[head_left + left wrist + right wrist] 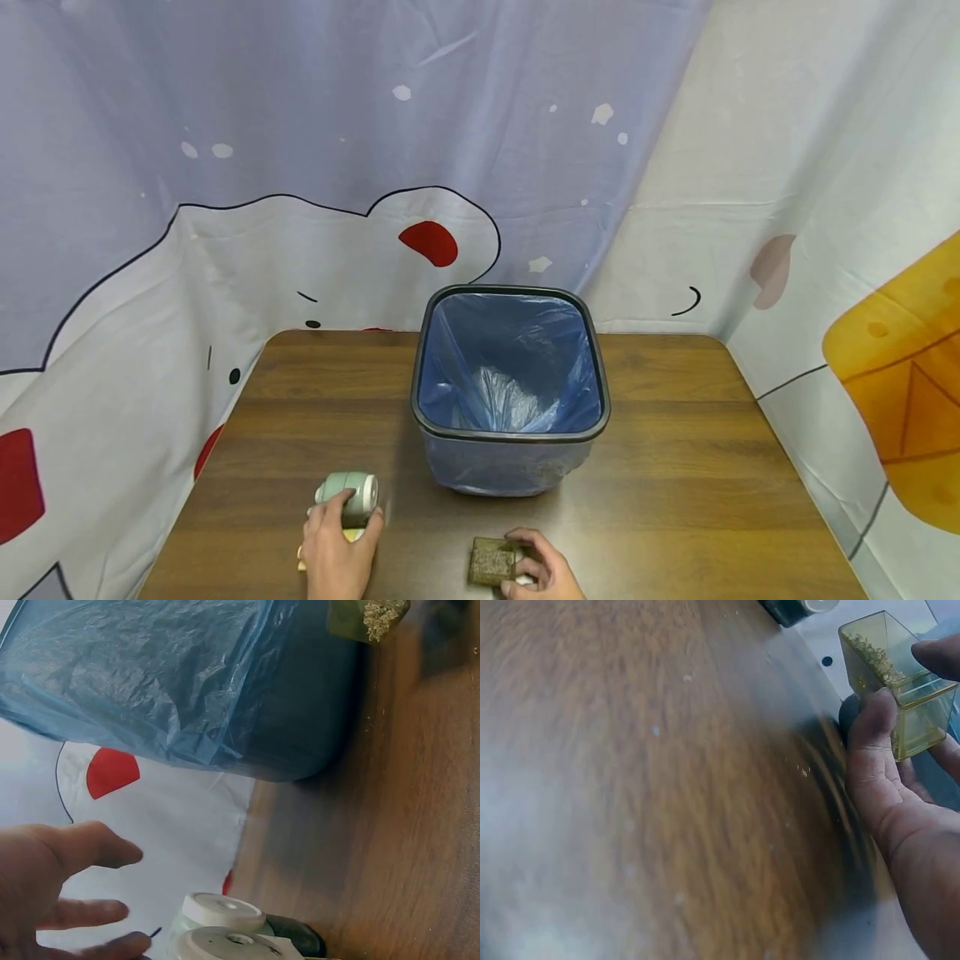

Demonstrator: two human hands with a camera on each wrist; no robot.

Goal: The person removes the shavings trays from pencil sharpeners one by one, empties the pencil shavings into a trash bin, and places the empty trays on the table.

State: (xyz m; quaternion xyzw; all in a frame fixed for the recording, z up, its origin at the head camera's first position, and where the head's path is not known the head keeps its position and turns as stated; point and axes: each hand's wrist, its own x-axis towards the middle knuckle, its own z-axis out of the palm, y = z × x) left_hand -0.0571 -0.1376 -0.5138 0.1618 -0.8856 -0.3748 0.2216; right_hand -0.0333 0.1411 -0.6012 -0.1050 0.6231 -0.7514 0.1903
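A small see-through yellow box (892, 682) with pale crumb-like shavings inside is in my right hand (542, 567); thumb and fingers grip it from its sides. In the head view the box (492, 561) looks brownish, in front of the bin. On the left, a pale green, rounded device with white ends (348, 493) lies on the table, with a yellow part under it. My left hand (337, 546) is right at the device, thumb and fingers spread. The left wrist view shows those fingers apart from its white round ends (225, 922).
A dark-rimmed bin (510, 462) lined with a blue plastic bag stands mid-table, beyond both hands. Tiny crumbs are scattered on the wooden table (675, 500). A printed curtain (300, 250) hangs behind and along the sides.
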